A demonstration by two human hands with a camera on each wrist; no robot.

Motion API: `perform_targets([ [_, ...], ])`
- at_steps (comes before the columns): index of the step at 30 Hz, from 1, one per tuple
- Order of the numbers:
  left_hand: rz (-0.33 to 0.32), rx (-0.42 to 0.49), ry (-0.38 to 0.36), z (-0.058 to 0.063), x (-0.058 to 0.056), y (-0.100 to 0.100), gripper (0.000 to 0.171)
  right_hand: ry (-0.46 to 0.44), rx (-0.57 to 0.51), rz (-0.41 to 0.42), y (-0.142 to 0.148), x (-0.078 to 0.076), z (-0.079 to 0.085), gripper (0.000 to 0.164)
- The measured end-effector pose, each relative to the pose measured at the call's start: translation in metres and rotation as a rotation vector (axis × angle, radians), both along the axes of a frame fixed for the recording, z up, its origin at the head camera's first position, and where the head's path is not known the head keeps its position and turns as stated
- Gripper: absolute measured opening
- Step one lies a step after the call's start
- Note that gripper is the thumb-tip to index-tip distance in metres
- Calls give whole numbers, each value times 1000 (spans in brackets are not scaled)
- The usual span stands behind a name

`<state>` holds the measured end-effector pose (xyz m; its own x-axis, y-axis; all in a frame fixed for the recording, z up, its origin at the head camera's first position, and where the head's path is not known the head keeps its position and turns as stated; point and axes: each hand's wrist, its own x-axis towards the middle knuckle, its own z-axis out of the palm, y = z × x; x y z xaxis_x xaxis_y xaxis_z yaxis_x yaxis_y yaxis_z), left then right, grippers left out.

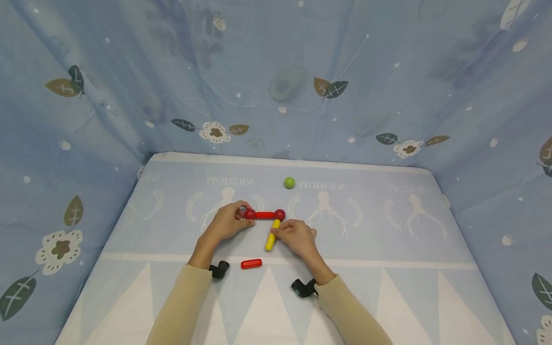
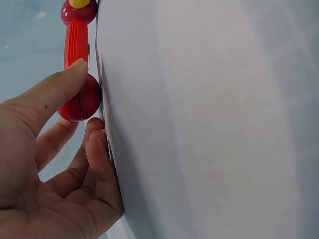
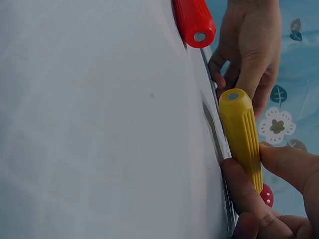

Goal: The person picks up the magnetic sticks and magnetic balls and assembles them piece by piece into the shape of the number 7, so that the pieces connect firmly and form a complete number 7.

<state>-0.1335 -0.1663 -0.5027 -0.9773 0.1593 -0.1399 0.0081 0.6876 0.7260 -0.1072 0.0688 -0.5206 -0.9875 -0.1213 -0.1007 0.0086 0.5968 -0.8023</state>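
My left hand (image 1: pixel 226 222) pinches a dark red ball (image 2: pixel 80 102) between thumb and fingers. A ribbed red rod (image 1: pixel 265 215) joins that ball to a second red ball (image 1: pixel 280 214) on its right. My right hand (image 1: pixel 296 235) grips a ribbed yellow rod (image 3: pixel 239 132) between thumb and forefinger. The yellow rod's far end meets the second red ball, and its near end, with a grey metal-looking disc, slants toward me. In the right wrist view, the hand and rod hide most of that ball.
A loose red rod (image 1: pixel 251 264) lies on the patterned cloth (image 1: pixel 366 306), nearer to me, between the forearms. A green ball (image 1: pixel 289 182) sits farther back. Patterned blue curtains (image 1: pixel 267 72) enclose the back and sides.
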Motion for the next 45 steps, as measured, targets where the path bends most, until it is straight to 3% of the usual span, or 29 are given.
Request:
perform_targets([
  [27,16,-1,-2,-2,0,1,42,71,53,-9,-6,2,-6,27],
  [33,6,-29,12,-2,4,0,59,72,51,-7,-7,1,-6,27],
  [39,13,-60,26,5,16,0,87,76,46,-7,-7,2,-6,28],
  [45,32,-19,78,10,48,2,84,74,42,-11,-5,2,-7,28],
])
